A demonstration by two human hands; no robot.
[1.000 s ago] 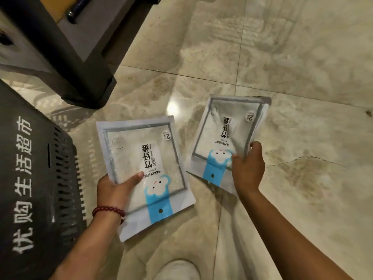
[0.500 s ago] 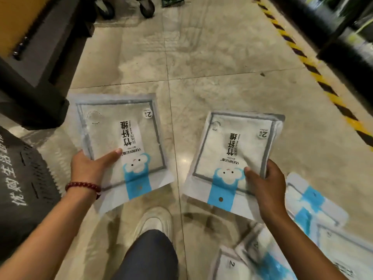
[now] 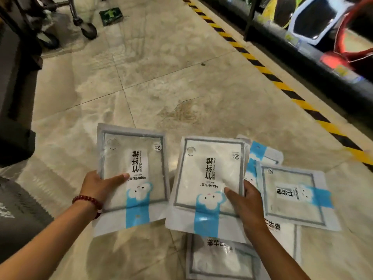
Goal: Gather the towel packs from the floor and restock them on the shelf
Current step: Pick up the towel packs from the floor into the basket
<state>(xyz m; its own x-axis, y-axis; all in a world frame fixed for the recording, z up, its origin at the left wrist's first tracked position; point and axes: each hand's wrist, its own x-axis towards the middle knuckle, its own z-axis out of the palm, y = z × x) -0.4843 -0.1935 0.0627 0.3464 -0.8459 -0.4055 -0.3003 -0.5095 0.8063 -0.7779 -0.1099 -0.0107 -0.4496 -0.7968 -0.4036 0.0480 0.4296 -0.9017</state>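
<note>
My left hand [image 3: 99, 186] grips a white towel pack [image 3: 133, 168] with a blue strip and a cloud face, thumb across its front. My right hand [image 3: 245, 201] grips a second, identical pack [image 3: 210, 178] by its lower right side. Both packs are held above the marble floor. Beneath and right of the right-hand pack, several more packs lie overlapping on the floor: one to the right [image 3: 292, 197], one behind it [image 3: 262, 153], one below [image 3: 218, 257].
A dark shelf unit [image 3: 314, 63] with goods runs along the right, edged by yellow-black floor tape [image 3: 282, 85]. A black basket [image 3: 18, 217] sits at lower left. A dark fixture [image 3: 14, 93] stands at left, and cart wheels [image 3: 88, 30] at top left.
The view has swung up and to the right. The pile of packs on the floor and the right-hand shelf have come into view. Both hands still hold their packs.
</note>
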